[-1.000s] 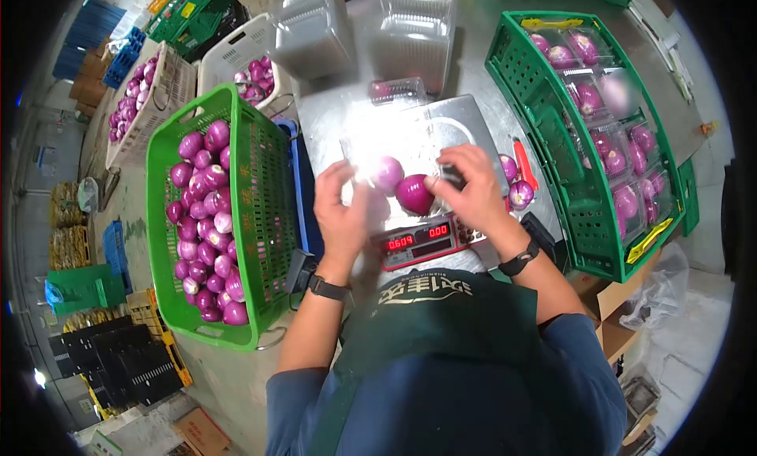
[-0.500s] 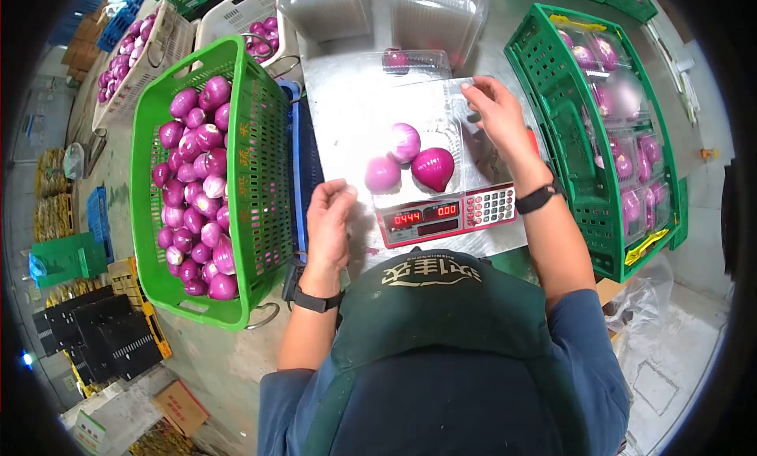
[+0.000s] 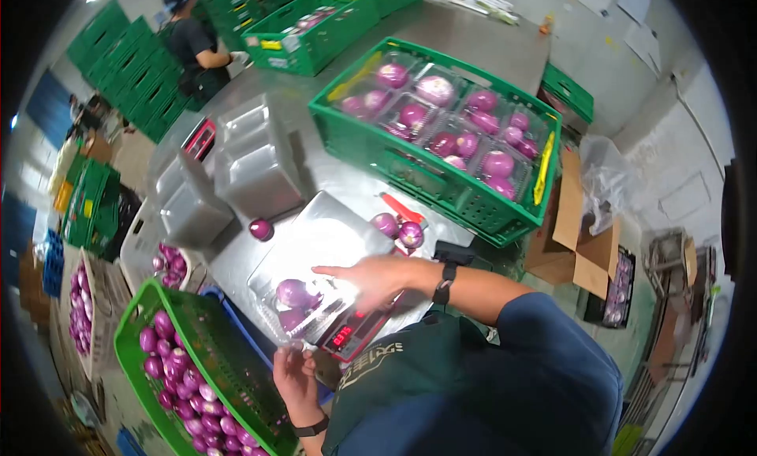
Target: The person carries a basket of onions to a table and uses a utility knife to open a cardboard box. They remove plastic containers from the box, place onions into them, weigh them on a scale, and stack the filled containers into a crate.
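A clear plastic box (image 3: 264, 286) with red onions (image 3: 293, 293) in it rests on the metal pan of a red digital scale (image 3: 344, 335). My right hand (image 3: 374, 278) reaches across the scale, fingers outstretched over the box's right side; whether it touches the plastic is hard to tell. At the near left corner of the box is my left hand (image 3: 296, 377), its fingers loosely bent and holding nothing visible. A single onion (image 3: 261, 229) lies on the metal table beyond the box, and two more onions (image 3: 398, 230) sit right of the scale beside an orange-red object (image 3: 403, 209).
A green crate (image 3: 441, 184) of packed onion boxes stands at the back right. Stacked clear boxes (image 3: 256, 172) are at the back left. Left of me is a green basket (image 3: 264, 377) of loose onions. An open carton (image 3: 579, 239) stands right; a person (image 3: 197, 50) is farther off.
The view has turned to the right. My right hand has moved from the clear plastic at the box's right to over the box. My left hand stays near the box's near left corner.
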A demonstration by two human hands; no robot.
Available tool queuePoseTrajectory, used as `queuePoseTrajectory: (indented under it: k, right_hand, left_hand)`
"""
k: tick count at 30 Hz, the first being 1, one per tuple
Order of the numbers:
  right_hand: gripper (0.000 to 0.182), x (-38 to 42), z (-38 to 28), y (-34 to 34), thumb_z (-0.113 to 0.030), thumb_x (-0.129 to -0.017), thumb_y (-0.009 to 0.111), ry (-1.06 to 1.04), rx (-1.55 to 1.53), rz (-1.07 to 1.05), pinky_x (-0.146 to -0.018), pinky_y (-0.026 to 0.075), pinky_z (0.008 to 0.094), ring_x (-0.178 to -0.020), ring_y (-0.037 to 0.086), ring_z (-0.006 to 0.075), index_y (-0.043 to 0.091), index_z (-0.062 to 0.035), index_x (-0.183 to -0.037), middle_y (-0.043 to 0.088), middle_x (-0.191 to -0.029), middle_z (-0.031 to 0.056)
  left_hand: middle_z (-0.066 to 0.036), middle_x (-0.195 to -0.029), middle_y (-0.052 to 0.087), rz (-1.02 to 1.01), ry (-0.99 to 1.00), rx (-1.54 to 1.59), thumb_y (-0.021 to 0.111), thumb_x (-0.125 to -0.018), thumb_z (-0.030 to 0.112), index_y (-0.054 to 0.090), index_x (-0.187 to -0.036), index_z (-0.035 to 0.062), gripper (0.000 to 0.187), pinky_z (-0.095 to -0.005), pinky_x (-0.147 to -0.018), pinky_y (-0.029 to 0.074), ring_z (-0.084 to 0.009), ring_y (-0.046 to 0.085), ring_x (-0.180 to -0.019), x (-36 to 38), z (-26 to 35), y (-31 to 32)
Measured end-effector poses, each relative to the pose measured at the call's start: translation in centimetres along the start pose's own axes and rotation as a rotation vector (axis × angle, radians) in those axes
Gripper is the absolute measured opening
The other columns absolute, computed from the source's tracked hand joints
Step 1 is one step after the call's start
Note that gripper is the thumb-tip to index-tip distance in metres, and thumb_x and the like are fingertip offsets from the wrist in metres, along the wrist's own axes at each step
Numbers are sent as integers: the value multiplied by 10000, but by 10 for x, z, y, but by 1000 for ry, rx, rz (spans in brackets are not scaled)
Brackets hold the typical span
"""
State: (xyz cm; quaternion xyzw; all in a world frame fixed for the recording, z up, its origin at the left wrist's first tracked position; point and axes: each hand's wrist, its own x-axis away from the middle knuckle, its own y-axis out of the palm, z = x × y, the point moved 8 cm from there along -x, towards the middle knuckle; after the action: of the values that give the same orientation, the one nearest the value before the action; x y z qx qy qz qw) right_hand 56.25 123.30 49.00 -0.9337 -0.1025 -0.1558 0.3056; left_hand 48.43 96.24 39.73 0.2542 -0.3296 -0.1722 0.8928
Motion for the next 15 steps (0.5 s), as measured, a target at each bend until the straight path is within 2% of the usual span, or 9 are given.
queuePoseTrajectory:
  k: [2, 3, 4, 6, 9, 10, 12, 13, 15]
  right_hand:
    - [936, -6, 19, 16, -121, -808, 679, -40, -235, 227, -581, 548, 399, -561, 660, 281, 212, -158, -1618, 681, -742, 167]
    - [860, -13, 35, 29, -85, -819, 652, 14, -442, 301, -580, 544, 399, -575, 665, 264, 269, -105, -1588, 683, -753, 164]
    - [788, -18, 50, 39, -49, -830, 625, 61, -653, 377, -580, 539, 398, -589, 670, 247, 325, -51, -1558, 684, -765, 162]
    - [587, -25, 62, 46, -36, -836, 616, 112, -679, 362, -603, 542, 394, -630, 679, 234, 483, 35, -1403, 689, -775, 153]
    - [411, -28, 64, 34, -69, -834, 640, 19, -449, 604, -687, 551, 406, -750, 707, 295, 567, 44, -1223, 708, -814, 155]
    - [448, -33, 69, 37, -92, -835, 654, 1, -385, 616, -713, 550, 427, -773, 706, 328, 557, 34, -1254, 710, -824, 158]
    - [473, -9, 58, 24, -125, -839, 672, 39, -442, 529, -767, 548, 433, -888, 704, 338, 547, 19, -1272, 711, -983, 192]
    - [474, 0, 62, 18, -132, -840, 676, -22, -421, 620, -784, 547, 432, -913, 696, 338, 544, 17, -1271, 696, -1025, 196]
    - [476, 26, 67, 7, -146, -843, 683, -145, -375, 800, -816, 545, 429, -965, 680, 338, 540, 12, -1268, 665, -1107, 205]
  left_hand:
    - [-92, -900, 637, 73, 61, -201, 609, -942, 131, 590, -960, 80, 57, -310, -601, 483, -219, 617, -764, -21, -6, -18]
    - [-61, -830, 581, 107, 88, -208, 581, -940, 96, 538, -883, 91, 71, -292, -569, 442, -187, 572, -707, -20, -3, -6]
    - [-64, -829, 578, 96, 122, -253, 569, -933, 85, 525, -876, 90, 73, -275, -548, 438, -187, 571, -695, -20, 1, 0]
    - [-71, -835, 586, 37, 135, -276, 571, -965, 127, 532, -884, 74, 104, -266, -523, 450, -187, 586, -705, -32, 1, -11]
    - [-68, -842, 592, 31, 125, -276, 595, -960, 145, 571, -895, 81, 94, -284, -542, 465, -192, 586, -700, -33, 1, -5]
    - [-63, -850, 600, 30, 112, -268, 601, -958, 157, 581, -901, 86, 93, -287, -548, 468, -191, 587, -701, -33, -1, -3]
    - [-54, -865, 616, 39, 86, -242, 615, -955, 182, 602, -915, 95, 97, -293, -559, 474, -189, 590, -702, -27, -7, 11]
    - [-32, -787, 573, 124, 99, -241, 578, -993, 209, 539, -856, 97, 181, -290, -592, 461, -181, 568, -697, -19, -10, 17]
    - [-22, -838, 627, 130, 66, -199, 620, -977, 259, 590, -948, 116, 149, -298, -610, 477, -177, 584, -698, -14, -19, 11]
